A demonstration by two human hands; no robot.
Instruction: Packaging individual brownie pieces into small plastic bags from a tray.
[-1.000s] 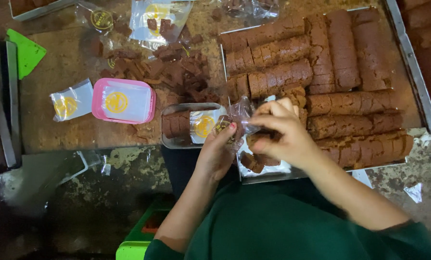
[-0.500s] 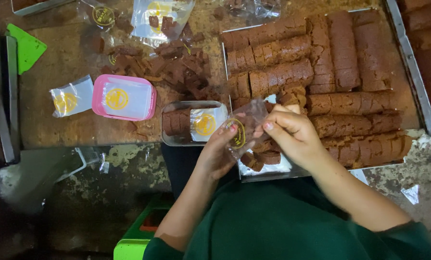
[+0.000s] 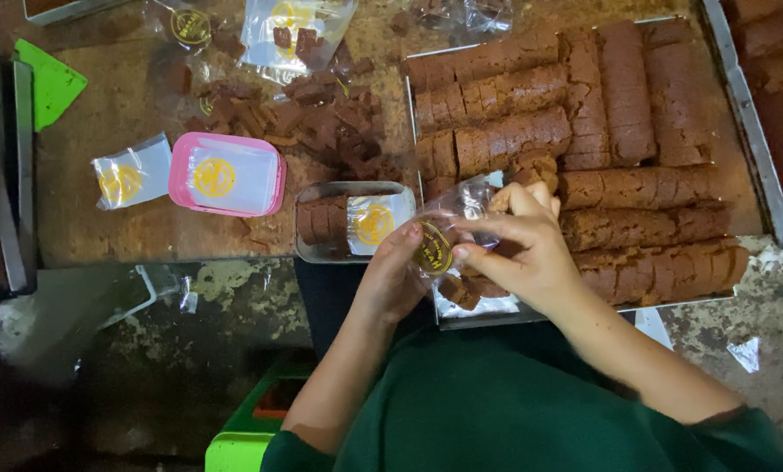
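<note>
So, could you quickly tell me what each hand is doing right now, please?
Left hand: closed on the clear plastic bag, fingers at its round yellow label.
Right hand: closed, pinching the same bag from the other side.

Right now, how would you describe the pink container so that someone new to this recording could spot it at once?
Start at the large metal tray of brown sliced cake rolls on the right, then look left past the small rectangular metal tin holding a few slices. The pink rectangular plastic container lies beyond it on the brown worktop, right of a clear bag. It is the only pink item, topped by a clear yellow-marked sheet.
</note>
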